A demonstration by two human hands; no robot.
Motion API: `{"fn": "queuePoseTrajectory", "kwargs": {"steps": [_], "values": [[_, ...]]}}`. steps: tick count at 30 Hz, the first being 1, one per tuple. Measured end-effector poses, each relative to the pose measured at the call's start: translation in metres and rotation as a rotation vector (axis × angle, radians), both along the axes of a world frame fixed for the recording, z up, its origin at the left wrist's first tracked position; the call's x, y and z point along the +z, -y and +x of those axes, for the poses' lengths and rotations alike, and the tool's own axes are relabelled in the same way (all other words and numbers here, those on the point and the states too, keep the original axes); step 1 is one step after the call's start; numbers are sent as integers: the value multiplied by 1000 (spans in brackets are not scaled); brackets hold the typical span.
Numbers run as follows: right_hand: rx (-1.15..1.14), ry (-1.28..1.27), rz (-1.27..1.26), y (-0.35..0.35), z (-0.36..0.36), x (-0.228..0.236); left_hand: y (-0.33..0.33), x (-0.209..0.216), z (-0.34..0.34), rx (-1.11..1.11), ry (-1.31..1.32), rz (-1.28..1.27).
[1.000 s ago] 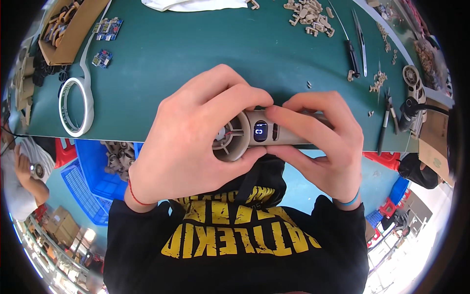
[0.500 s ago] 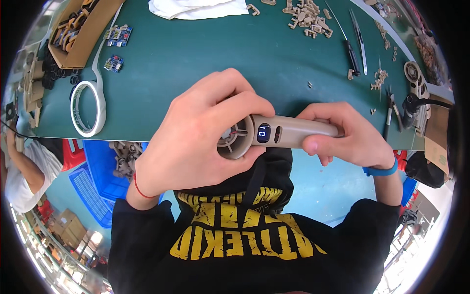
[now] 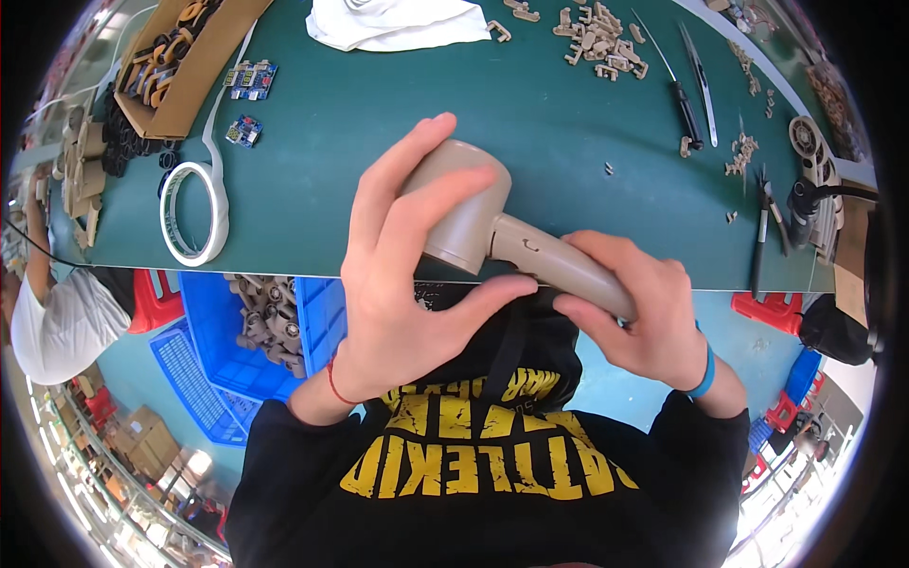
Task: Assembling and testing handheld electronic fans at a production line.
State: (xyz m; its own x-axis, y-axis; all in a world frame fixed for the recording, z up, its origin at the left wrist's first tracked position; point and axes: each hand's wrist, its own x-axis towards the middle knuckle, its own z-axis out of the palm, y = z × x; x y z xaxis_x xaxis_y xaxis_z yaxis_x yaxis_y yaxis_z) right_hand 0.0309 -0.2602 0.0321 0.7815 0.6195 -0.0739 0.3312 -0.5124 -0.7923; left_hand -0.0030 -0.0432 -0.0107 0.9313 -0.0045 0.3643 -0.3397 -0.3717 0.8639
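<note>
A beige handheld fan (image 3: pixel 464 194), with a round drum-shaped head and a slim handle (image 3: pixel 568 267), is tilted above the table's near edge. My left hand (image 3: pixel 398 275) curls round the head, its fingers on the outer wall. The left thumb stretches below the neck, beside the handle's top end. My right hand (image 3: pixel 639 317) grips the lower handle between thumb and fingers. A small curved slot shows on the handle's upper part. Neither the fan's grille nor its lit display faces up.
On the green table (image 3: pixel 379 104) lie a tape roll (image 3: pixel 169 216), blue circuit boards (image 3: pixel 251 80), a white cloth (image 3: pixel 398 24), beige clips (image 3: pixel 601 43), a screwdriver (image 3: pixel 684 114), tweezers (image 3: pixel 699 80) and pliers (image 3: pixel 763 218). A blue crate (image 3: pixel 322 312) of beige parts stands below; another person (image 3: pixel 66 327) sits left.
The fan has been turned over, so its display and grille no longer show. Its head has swung farther from me, and my left fingers have opened out along it.
</note>
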Motion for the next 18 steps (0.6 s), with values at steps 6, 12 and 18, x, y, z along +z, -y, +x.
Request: {"fn": "queuePoseTrajectory", "kwargs": {"steps": [6, 12, 18], "values": [[-10, 194, -32, -6, -9, -9, -1, 14, -3, -2, -54, 37], [-130, 78, 141, -9, -13, -16, -6, 30, 7, -112, -72, 261], [-445, -639, 559, -18, -29, -12, 31, 18, 5, 113, 55, -646]]}}
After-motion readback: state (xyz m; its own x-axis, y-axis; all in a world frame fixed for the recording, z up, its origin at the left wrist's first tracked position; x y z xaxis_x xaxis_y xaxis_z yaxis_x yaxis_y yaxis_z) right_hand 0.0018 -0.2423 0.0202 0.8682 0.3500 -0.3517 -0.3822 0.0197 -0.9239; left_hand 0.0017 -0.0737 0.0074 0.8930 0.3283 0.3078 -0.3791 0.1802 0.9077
